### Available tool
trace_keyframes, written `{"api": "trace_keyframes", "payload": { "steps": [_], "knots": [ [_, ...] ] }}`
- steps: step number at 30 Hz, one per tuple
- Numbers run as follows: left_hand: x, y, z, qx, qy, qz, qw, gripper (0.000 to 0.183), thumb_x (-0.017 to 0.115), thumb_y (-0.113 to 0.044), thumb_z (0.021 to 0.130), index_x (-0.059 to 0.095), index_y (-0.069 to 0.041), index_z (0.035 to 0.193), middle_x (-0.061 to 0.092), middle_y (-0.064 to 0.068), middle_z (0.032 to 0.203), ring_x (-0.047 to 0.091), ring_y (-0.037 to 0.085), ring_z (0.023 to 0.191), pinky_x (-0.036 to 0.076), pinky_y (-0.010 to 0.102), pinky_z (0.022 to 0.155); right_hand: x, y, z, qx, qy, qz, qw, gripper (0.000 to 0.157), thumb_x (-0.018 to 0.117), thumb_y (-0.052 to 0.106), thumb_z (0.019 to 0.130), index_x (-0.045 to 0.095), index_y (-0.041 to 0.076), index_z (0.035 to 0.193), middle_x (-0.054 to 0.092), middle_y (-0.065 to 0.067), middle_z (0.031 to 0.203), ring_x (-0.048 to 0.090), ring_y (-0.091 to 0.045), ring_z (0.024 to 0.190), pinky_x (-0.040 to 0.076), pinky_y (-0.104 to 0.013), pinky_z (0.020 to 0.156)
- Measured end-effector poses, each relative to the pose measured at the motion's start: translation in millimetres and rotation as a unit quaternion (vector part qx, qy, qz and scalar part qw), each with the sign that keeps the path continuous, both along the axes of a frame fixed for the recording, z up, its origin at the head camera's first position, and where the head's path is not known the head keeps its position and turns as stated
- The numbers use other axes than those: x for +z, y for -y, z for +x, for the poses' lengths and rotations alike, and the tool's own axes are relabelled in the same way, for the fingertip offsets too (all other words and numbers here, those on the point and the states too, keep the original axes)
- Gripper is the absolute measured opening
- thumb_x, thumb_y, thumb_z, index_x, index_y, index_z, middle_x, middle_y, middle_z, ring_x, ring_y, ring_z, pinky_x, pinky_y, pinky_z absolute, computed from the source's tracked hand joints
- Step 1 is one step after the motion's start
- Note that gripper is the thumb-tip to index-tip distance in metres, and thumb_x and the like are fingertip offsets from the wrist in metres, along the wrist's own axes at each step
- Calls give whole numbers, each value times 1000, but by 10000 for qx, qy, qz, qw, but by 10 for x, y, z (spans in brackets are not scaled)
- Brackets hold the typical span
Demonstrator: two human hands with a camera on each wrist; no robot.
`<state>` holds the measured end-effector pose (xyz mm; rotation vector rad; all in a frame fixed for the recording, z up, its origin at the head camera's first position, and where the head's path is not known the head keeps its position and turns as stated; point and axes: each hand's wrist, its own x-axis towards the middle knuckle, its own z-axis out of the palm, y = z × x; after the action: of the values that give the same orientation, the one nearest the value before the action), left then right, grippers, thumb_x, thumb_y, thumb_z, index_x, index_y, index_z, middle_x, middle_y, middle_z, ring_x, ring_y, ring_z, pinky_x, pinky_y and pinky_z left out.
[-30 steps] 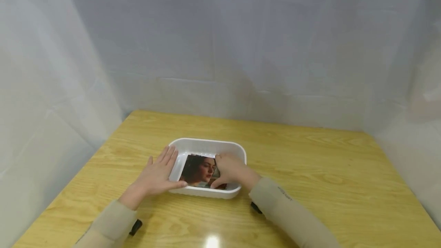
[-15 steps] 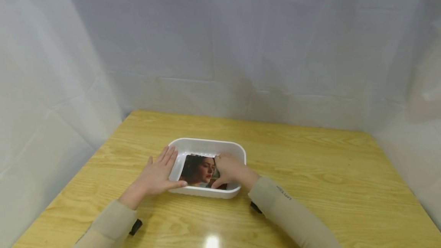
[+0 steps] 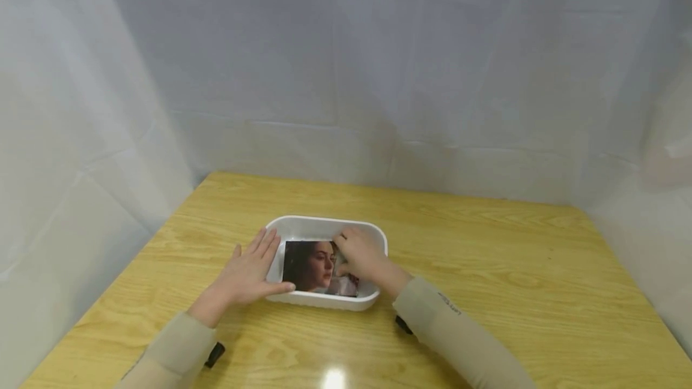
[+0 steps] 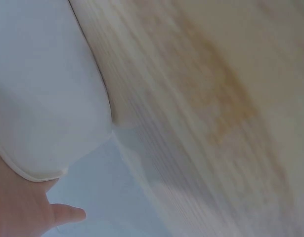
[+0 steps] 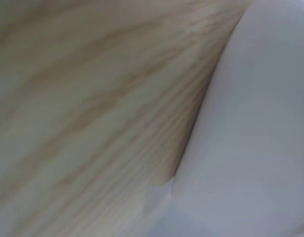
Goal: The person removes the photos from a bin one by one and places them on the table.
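A white rectangular basin (image 3: pixel 319 227) with rounded corners stands on the wooden table. In it a glossy photo (image 3: pixel 308 266) shows a dark-haired person's head. My left hand (image 3: pixel 243 272) lies over the basin's left end, fingers straight along the rim and thumb along the front rim. Inside the right half, my right hand (image 3: pixel 364 257) pinches the photo at its right side, with curled fingers near the back corner and the thumb over the picture. In the left wrist view, my left thumb (image 4: pixel 67 214) shows below the basin wall (image 4: pixel 48 98); the right wrist view has only wall and table.
The wooden table (image 3: pixel 486 269) extends around the basin, with its back edge near a pale hanging sheet (image 3: pixel 378 77). Further sheets hang at left and right. A black strap end (image 3: pixel 214 355) shows under the left sleeve, another (image 3: pixel 403 324) under the right.
My right hand has shifted up and back along the photo's right side, uncovering its lower right corner. The photo lies straighter and slightly further left. My left hand has stayed in place.
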<state>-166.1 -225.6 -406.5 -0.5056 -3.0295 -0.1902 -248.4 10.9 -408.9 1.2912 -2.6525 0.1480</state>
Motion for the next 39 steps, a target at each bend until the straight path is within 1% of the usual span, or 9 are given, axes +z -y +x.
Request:
{"api": "trace_keyframes", "payload": {
  "steps": [10,17,21,24,27,29,32,35,39],
  "knots": [
    [-17,5,-6,18,43,-35,10000,101,46,-69,74,21,6,137,13,20,144,7,34,131,16,66,93,61,-12,-20,180,163,-927,9954,25,73,9,68,63,6,90,60,-5,89,56,-21,85,45,-31,80],
    [-27,13,-10,21,24,-32,10000,102,44,-70,74,20,6,137,11,19,144,5,34,131,14,66,93,110,-28,-21,246,497,-1296,9900,8,68,4,72,67,8,79,63,-1,76,59,-17,74,47,-29,71],
    [-26,16,-11,25,27,-15,10000,102,45,-70,73,20,6,137,11,19,144,5,34,131,14,66,93,144,-63,-25,82,875,-1505,9847,5,67,7,75,69,10,78,64,1,76,60,-14,74,47,-29,70],
    [-22,14,-13,8,-7,17,10000,102,46,-69,73,21,6,137,13,19,144,7,34,131,15,66,92,194,-110,-32,-24,1439,-1801,9731,5,66,6,76,69,8,79,65,1,76,59,-13,73,47,-27,68],
    [-17,4,-20,-1,23,19,10000,102,46,-69,73,20,5,138,13,19,144,7,33,131,16,66,92,262,-191,-48,-224,2188,-2217,9500,5,64,3,78,68,4,81,65,-2,76,57,-12,70,46,-24,65],
    [-11,-2,-20,-6,38,-12,10000,102,45,-69,73,20,6,138,13,19,144,7,33,131,17,66,92,315,-260,-62,-491,2680,-2604,9263,6,62,2,80,68,0,82,65,-5,77,56,-13,69,46,-23,63],
    [-1,-15,-15,4,37,-72,10000,102,45,-70,73,20,6,137,13,19,144,7,33,131,17,65,93,400,-403,-82,-945,3025,-3248,8911,9,62,2,80,66,-4,86,64,-11,79,55,-13,68,46,-23,60],
    [11,-33,-4,11,33,-105,9999,103,44,-71,73,21,6,137,14,20,144,8,34,131,18,65,92,469,-594,-101,-1290,3335,-3951,8462,15,61,0,80,63,-10,91,64,-13,81,54,-11,65,46,-23,57],
    [14,-51,6,9,35,-107,9999,103,44,-71,73,21,7,137,14,20,144,8,35,131,17,66,92,500,-926,-131,-1675,3882,-4606,7805,21,58,1,83,58,-13,98,61,-1,76,51,-6,62,45,-21,55]
  ]
}}
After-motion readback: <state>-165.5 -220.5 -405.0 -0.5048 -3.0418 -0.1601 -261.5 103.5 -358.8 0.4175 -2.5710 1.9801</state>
